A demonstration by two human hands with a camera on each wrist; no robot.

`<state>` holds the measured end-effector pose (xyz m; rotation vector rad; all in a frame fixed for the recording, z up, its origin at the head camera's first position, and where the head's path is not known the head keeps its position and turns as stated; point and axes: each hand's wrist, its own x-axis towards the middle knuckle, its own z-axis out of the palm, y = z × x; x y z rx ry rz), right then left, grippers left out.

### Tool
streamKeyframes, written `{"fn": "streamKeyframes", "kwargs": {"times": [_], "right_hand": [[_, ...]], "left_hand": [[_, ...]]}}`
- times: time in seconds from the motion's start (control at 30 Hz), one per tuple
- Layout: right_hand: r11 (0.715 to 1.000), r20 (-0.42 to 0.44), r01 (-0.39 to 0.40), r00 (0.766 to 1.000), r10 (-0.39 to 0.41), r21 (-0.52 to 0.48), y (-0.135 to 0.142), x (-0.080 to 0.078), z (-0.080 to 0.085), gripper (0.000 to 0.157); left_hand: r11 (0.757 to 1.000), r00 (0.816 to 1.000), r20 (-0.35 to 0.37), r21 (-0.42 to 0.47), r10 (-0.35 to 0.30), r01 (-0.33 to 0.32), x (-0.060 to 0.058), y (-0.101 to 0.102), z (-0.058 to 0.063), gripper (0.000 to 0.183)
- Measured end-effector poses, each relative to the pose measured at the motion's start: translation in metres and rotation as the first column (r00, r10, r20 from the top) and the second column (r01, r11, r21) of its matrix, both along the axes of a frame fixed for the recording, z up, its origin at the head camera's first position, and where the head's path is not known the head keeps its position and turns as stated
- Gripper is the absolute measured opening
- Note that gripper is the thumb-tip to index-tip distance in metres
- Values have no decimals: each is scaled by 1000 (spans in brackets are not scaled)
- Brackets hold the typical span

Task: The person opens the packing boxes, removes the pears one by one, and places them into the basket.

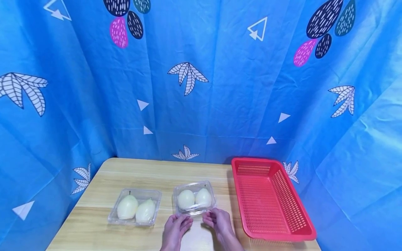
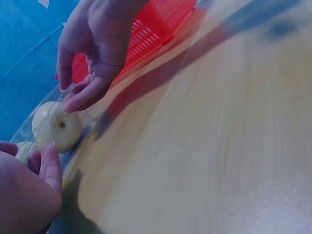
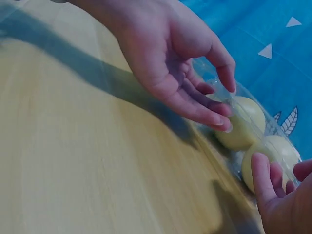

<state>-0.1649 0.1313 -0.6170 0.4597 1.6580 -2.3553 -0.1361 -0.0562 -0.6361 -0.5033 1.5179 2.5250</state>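
Observation:
A clear plastic clamshell box (image 1: pixel 194 211) holds two pale pears (image 3: pixel 246 124) in the middle of the table. At its near edge are both hands, side by side. My left hand (image 1: pixel 176 230) has thumb and fingers at the left part of the rim. The right hand (image 1: pixel 220 223) pinches the rim near the right corner, thumb above and fingers below, as the right wrist view shows. Each set of fingertips overlaps the plastic edge. Left of the hands, a second clear box (image 1: pixel 113 218) with two pale pears (image 1: pixel 127 206) lies on the table.
A red plastic basket (image 1: pixel 274 236) with perforated sides stands at the right of the wooden table (image 1: pixel 84 223). Behind and on both sides hangs a blue patterned cloth (image 1: pixel 188 118).

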Motion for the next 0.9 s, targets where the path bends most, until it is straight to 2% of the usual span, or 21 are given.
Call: {"fn": "streamKeyframes", "kwargs": {"times": [0.2,0.43,0.9], "right_hand": [[999,6,-51,999,51,12,4,6,-2,31],[994,5,-111,994,111,9,0,12,-3,34],[985,6,-174,985,174,6,-17,15,-7,27]], "left_hand": [[998,998,9,4,56,-56,-3,3,-2,36],[998,998,7,13,68,-68,-7,6,-2,41],[995,995,21,-4,95,-95,-13,10,3,44]]}}
